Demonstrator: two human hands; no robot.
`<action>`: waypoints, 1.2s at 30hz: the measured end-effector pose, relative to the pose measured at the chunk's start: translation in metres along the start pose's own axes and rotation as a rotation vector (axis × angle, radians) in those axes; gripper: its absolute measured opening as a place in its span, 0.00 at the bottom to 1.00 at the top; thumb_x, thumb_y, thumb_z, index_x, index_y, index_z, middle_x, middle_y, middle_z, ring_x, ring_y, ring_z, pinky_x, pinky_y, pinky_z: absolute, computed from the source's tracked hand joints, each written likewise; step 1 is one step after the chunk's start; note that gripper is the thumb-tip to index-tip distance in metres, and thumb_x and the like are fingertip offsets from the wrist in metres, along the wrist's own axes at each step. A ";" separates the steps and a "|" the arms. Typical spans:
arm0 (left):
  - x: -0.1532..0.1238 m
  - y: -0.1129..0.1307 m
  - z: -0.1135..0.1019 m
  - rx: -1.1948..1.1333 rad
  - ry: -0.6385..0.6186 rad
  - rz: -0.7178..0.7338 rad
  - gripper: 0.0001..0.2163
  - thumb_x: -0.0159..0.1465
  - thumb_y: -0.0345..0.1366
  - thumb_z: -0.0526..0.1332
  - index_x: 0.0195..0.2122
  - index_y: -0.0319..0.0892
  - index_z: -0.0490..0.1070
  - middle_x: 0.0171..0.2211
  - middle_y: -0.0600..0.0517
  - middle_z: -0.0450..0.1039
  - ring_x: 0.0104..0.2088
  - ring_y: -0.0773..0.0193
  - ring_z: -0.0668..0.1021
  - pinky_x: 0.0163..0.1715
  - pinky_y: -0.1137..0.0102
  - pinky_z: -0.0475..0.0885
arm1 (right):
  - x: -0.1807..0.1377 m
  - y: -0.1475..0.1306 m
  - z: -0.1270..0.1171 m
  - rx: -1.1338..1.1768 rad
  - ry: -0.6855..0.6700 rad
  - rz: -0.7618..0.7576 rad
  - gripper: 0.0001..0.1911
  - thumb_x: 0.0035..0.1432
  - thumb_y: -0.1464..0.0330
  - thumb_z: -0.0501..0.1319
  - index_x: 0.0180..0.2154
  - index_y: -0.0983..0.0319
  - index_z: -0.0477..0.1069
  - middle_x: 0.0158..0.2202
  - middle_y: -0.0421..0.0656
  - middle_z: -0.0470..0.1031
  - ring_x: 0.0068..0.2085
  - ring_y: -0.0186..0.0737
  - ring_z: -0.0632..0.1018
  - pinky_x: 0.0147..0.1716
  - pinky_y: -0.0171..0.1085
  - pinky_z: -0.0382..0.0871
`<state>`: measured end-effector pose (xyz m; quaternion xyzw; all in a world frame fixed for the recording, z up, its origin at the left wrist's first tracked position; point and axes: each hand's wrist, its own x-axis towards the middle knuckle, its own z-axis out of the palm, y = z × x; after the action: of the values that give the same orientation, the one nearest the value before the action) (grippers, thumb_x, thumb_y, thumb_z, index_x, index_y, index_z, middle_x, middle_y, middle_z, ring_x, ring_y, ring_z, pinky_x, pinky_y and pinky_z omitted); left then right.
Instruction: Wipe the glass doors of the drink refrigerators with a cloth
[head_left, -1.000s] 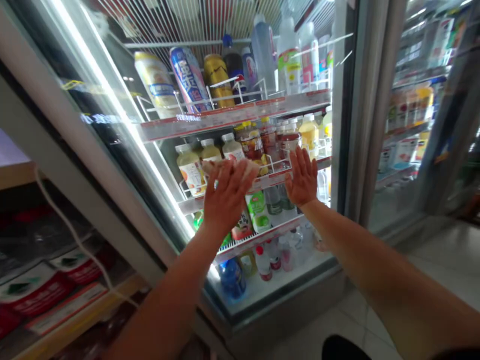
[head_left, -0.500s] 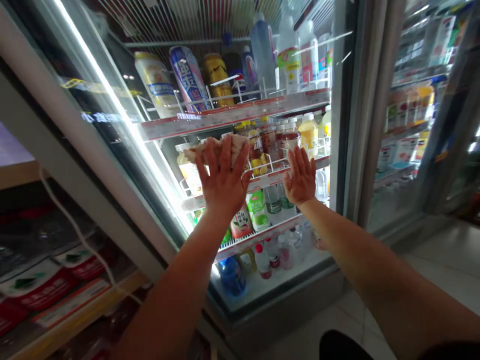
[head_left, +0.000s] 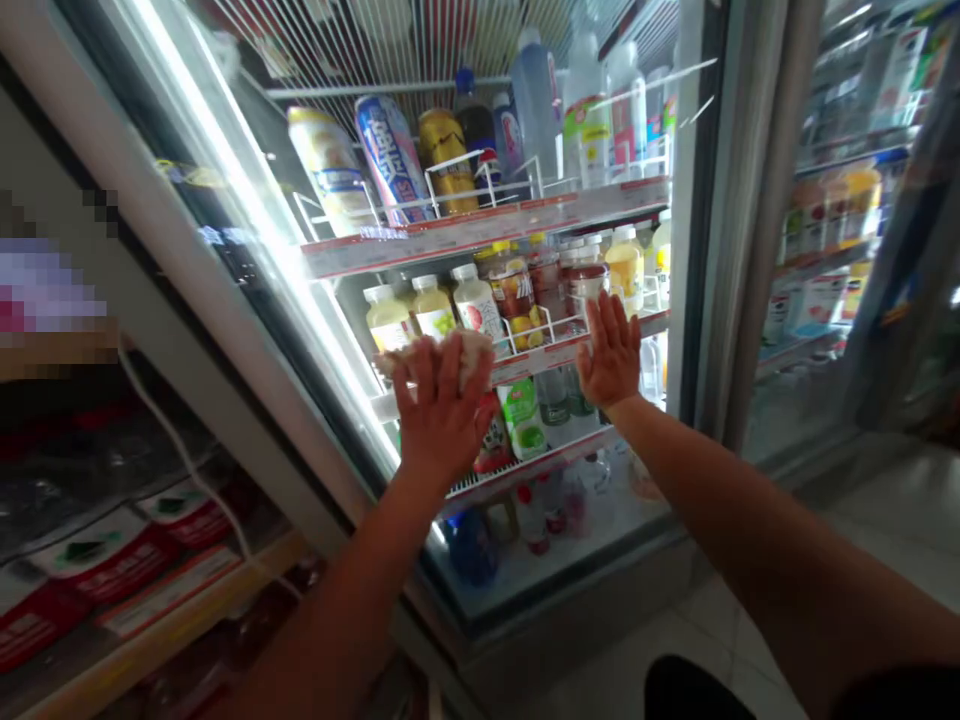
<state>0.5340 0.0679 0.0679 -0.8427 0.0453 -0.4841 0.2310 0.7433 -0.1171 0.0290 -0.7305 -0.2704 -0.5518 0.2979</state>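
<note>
My left hand [head_left: 440, 415] presses a crumpled pale cloth [head_left: 478, 352] to the glass door [head_left: 630, 560] of a lit drinks fridge, fingers bent over it. Much of the cloth is hidden under the fingers. Farther right, my right hand [head_left: 611, 355] lies flat on the same glass with its fingers stretched up and nothing in it. Just behind the glass, above the cloth, stand white-capped bottles [head_left: 478, 305]. A green and white pack [head_left: 523, 420] shows between the two hands, on the shelf below.
Cans [head_left: 391, 155] and tall bottles [head_left: 536, 100] line the top shelf. A metal door frame [head_left: 739, 250] divides this fridge from another at right. Red-labelled packs [head_left: 97, 560] sit on a rack at left, with a white cable [head_left: 184, 465] hanging before them. Tiled floor [head_left: 862, 510] lies at right.
My left hand has slid down the glass with the cloth, uncovering the white-capped bottles behind. My right hand keeps its place on the door. The view has shifted slightly.
</note>
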 end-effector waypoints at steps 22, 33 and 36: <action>-0.023 -0.057 -0.034 0.131 0.011 -0.106 0.30 0.70 0.41 0.58 0.71 0.52 0.50 0.73 0.47 0.38 0.72 0.44 0.46 0.69 0.45 0.44 | -0.001 0.002 0.004 0.023 0.034 -0.014 0.33 0.68 0.60 0.42 0.71 0.63 0.45 0.71 0.48 0.51 0.72 0.46 0.50 0.69 0.53 0.43; 0.023 -0.045 -0.021 0.148 0.049 0.129 0.31 0.69 0.45 0.59 0.71 0.55 0.49 0.72 0.48 0.45 0.71 0.47 0.51 0.70 0.48 0.43 | -0.001 0.002 0.005 0.016 0.093 -0.052 0.33 0.69 0.59 0.43 0.71 0.63 0.46 0.70 0.49 0.54 0.71 0.46 0.54 0.68 0.52 0.46; 0.051 -0.041 -0.025 0.146 0.105 -0.078 0.30 0.69 0.45 0.58 0.70 0.51 0.51 0.72 0.44 0.40 0.71 0.41 0.46 0.68 0.42 0.43 | -0.001 0.002 0.004 0.017 0.085 -0.052 0.33 0.69 0.59 0.43 0.71 0.63 0.46 0.70 0.49 0.53 0.71 0.45 0.53 0.68 0.52 0.46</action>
<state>0.5342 0.0808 0.1366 -0.7981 -0.0107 -0.5384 0.2703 0.7473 -0.1159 0.0266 -0.6965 -0.2814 -0.5875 0.3009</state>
